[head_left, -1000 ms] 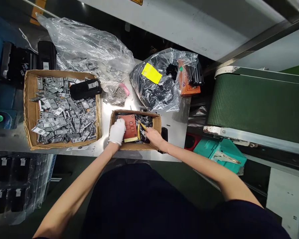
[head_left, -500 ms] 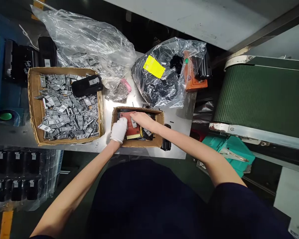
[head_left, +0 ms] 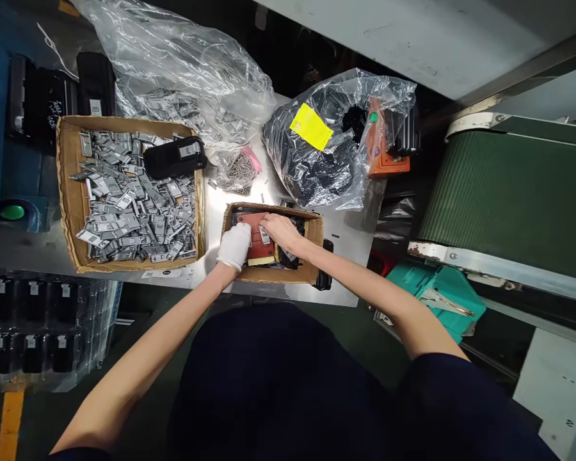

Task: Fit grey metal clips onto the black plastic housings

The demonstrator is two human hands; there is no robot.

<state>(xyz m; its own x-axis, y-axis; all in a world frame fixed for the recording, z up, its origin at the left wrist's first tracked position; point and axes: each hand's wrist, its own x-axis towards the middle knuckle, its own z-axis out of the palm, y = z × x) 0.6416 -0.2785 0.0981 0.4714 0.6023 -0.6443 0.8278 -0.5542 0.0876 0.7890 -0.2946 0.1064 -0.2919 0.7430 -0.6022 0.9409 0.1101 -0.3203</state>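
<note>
In a small cardboard box [head_left: 279, 275] in front of me sits a flat reddish-brown block [head_left: 260, 252]. My left hand [head_left: 235, 246], in a white glove, is closed at the block's left edge; whatever its curled fingers hold is hidden. My bare right hand [head_left: 282, 230] reaches over the block from the right. Its fingertips are pressed together at the upper end of a small grey clip-like part [head_left: 264, 235] lying against the block. A yellow pad [head_left: 260, 261] shows along the block's lower edge. Dark items under the right wrist are partly covered.
Left of the hands stands a larger cardboard box [head_left: 200, 211] with many grey parts and a black case [head_left: 175, 158] on top. Behind are a bag of screws [head_left: 239, 171], a black-filled plastic bag [head_left: 317, 160] and an orange fixture [head_left: 381, 160]. A green conveyor [head_left: 509, 192] runs at right.
My view has shifted a little, so the table's things appear slightly farther right. Both hands stay at the block, the right fingertips still by the grey clip-like part.
</note>
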